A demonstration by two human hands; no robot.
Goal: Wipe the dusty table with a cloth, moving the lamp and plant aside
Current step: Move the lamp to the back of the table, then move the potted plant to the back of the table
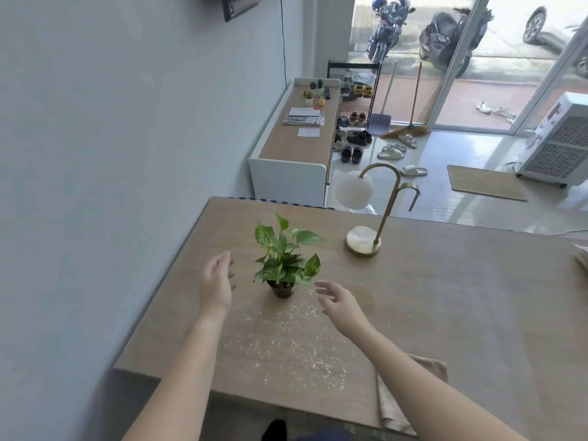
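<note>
A small green plant (284, 259) in a dark pot stands on the wooden table (445, 307). My left hand (217, 283) is open just left of the pot, not touching it. My right hand (342, 302) is open just right of the pot, fingers spread, also apart from it. Pale dust flecks (296, 342) lie scattered on the table in front of the pot. A brass lamp (370, 214) with a white globe shade stands behind and to the right of the plant. A beige cloth (394, 405) lies at the near table edge, partly under my right forearm.
A grey wall runs along the table's left side. Papers (582, 259) poke in at the table's right edge. Beyond the table are a low cabinet (296, 144), a shoe rack (354, 100), sandals on the floor and a white appliance (560, 144).
</note>
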